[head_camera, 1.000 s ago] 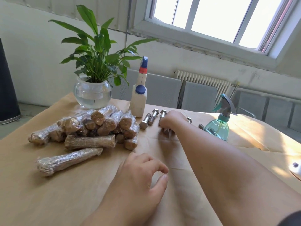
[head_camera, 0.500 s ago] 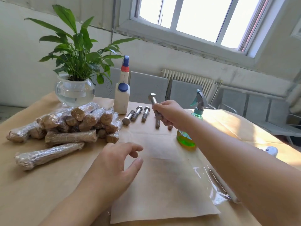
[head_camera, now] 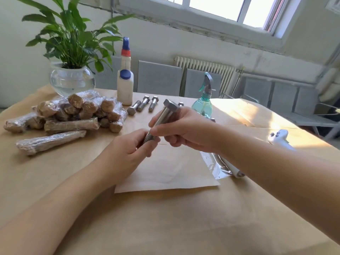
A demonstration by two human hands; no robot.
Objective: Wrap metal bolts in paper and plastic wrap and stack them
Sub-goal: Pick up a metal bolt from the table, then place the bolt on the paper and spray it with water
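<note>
Where one held — both hands [head_camera: 147,142] on bolt [head_camera: 165,115]

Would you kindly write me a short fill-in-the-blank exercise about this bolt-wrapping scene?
1. Both hands hold one bare ____ above the paper sheet.
2. The left hand grips the bolt's ____ end, while the right hand grips its smooth shank.
3. The wrapped bolts lie piled in front of the ____.
4. The spray bottle is tinted ____.

Missing words: bolt; threaded; plant; green
</note>
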